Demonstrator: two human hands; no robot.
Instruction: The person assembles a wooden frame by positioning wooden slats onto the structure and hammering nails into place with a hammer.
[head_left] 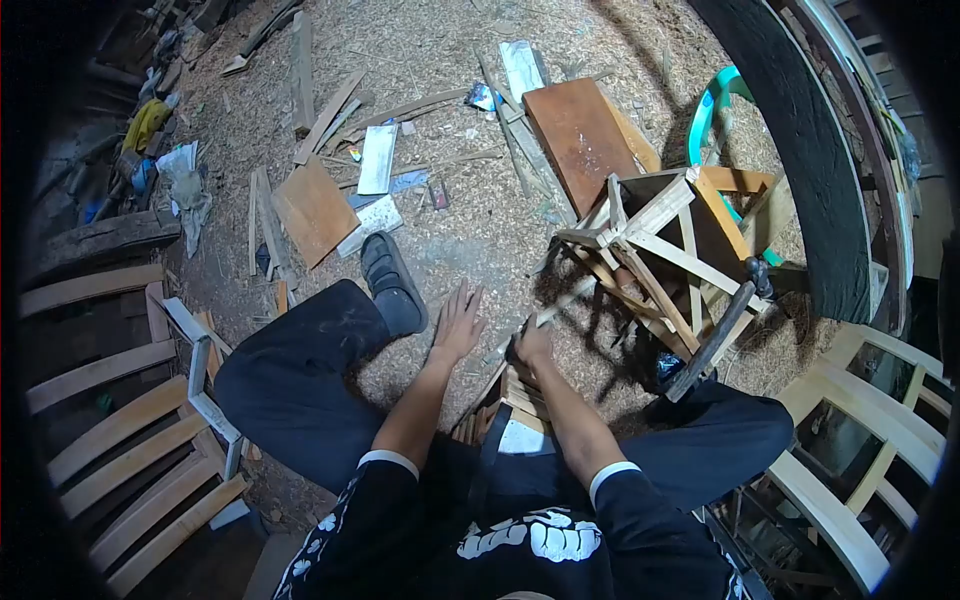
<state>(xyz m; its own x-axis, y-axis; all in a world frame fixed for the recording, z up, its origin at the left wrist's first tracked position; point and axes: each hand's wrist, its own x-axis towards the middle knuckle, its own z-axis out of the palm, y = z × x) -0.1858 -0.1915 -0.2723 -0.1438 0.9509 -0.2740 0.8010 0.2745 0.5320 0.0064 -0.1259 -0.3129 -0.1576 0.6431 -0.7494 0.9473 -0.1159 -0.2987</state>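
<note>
My left hand [459, 322] is stretched out over the shavings-covered floor, fingers spread, holding nothing. My right hand [534, 345] is closed just to its right, above a small slatted wooden piece [522, 392] between my legs. A pale stick-like length [568, 298] runs up and right from that fist. Whether it is in the grip or lies behind it I cannot tell, and the fingers' undersides are hidden. Right of this hand stands a wooden frame [655, 250] with crossed legs, tilted on its side. A hammer [712, 340] leans against the frame's near edge.
Curved slatted wooden pieces flank me at left [150, 405] and right [850, 420]. Ahead lie a brown board [578, 135], a smaller tan board [315, 210] and loose strips. A green hoop [703, 120] is at the back right, beside a dark post [815, 150].
</note>
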